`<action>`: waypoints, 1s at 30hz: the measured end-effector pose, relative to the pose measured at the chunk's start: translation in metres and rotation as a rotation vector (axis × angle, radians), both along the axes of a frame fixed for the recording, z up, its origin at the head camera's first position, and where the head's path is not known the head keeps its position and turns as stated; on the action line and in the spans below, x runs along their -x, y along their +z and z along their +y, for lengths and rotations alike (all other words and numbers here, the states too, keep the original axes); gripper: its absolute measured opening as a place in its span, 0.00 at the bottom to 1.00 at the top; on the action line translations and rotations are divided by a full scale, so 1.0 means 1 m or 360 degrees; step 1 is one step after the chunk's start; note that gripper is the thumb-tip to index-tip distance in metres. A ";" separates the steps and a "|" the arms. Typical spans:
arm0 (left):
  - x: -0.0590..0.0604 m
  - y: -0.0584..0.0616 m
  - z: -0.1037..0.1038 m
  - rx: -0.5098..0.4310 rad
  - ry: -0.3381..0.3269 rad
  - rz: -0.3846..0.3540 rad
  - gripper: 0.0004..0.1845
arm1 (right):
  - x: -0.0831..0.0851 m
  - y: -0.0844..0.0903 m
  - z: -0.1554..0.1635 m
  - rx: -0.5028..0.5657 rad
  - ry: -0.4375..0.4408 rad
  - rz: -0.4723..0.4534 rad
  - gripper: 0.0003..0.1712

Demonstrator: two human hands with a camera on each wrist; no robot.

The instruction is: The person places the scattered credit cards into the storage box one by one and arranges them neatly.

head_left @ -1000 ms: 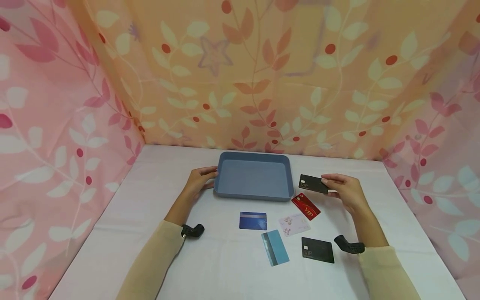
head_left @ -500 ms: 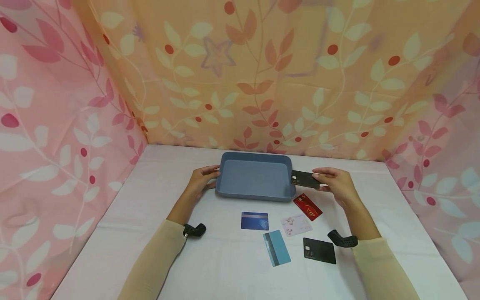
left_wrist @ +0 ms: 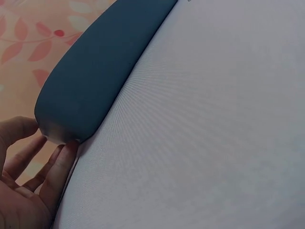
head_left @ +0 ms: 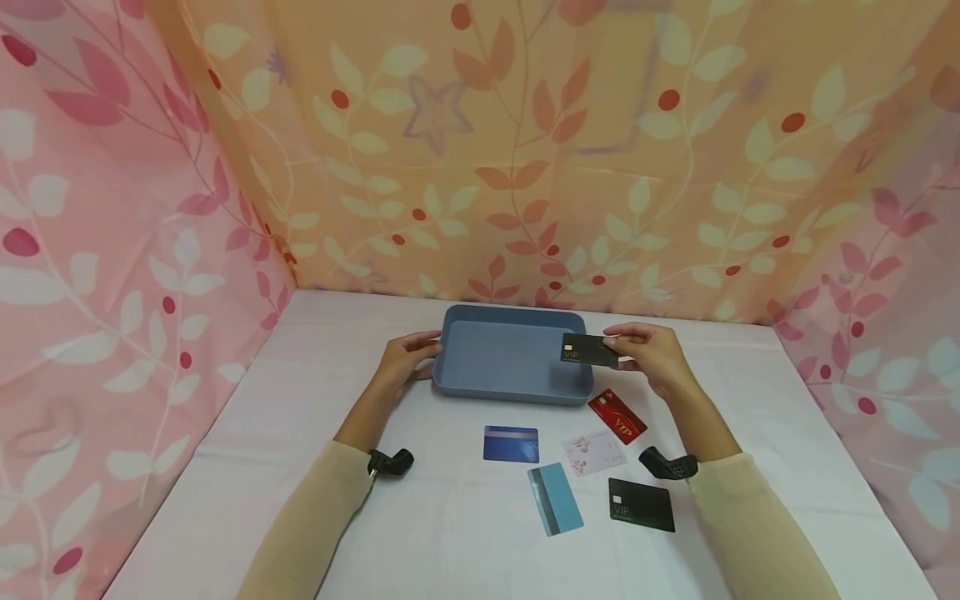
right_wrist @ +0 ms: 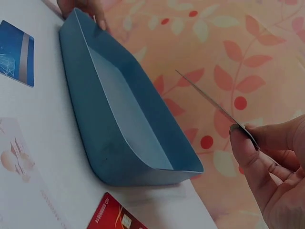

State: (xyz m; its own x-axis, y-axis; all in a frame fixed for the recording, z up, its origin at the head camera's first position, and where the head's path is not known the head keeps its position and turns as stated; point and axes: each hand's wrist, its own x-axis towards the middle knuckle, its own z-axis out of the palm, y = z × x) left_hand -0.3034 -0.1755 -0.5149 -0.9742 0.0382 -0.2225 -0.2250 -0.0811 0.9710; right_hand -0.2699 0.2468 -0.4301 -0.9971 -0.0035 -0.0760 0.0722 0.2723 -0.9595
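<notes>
In comes a black VIP card (head_left: 584,350), pinched in the right hand (head_left: 651,352), from beside the blue tray (head_left: 510,392) to above it (left hand (head_left: 403,359) touching the left end, fingers apart); the carry looks well along.

L fingers (left_wrist: 58,174) touching end of blue tray (left_wrist: 90,86), pale tbl (left_wrist: 205,119) alongside, floral bkgd (left_wrist: 28,43)

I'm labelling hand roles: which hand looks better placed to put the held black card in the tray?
The right hand, I'd judge: it pinches the black card, over the right end of the tray in the head view. The left hand touches the opposite end, holding no card.
</notes>
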 end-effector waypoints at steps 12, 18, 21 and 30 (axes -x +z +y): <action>0.001 0.002 0.003 0.0018 -0.0019 0.0046 0.26 | 0.008 0.000 -0.019 0.0046 0.0068 -0.0041 0.23; 0.001 0.002 0.002 0.0024 0.0004 0.0038 0.24 | 0.015 -0.002 -0.029 0.0040 0.0059 -0.0062 0.22; 0.000 0.002 0.002 0.0015 0.0011 0.0034 0.24 | 0.019 -0.004 -0.034 0.0022 0.0042 -0.0077 0.22; -0.002 0.002 0.002 0.0022 0.0018 0.0036 0.24 | 0.028 -0.006 -0.055 0.0007 0.0044 -0.0076 0.19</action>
